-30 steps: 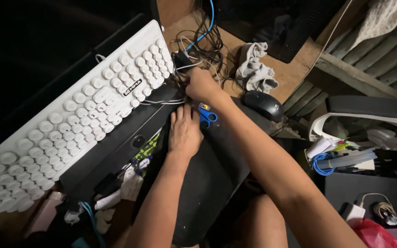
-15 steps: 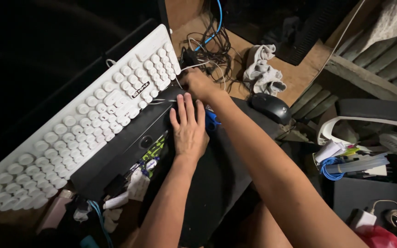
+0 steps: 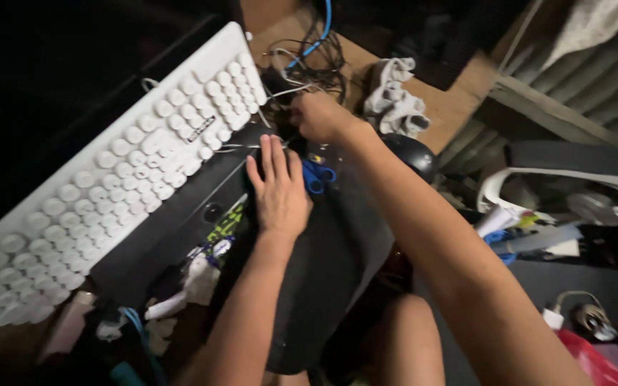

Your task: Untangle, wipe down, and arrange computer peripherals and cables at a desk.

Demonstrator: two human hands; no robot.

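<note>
Two bare forearms without sleeves, left hand (image 3: pixel 278 191) and right hand (image 3: pixel 321 116) without gloves, rings or watch; bare knee below.

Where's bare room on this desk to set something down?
Bare wood shows between the cable tangle and the grey cloth, and beyond the cloth. The black mat below the left hand is open. It is crowded around the right hand, scissors and keyboard.
</note>
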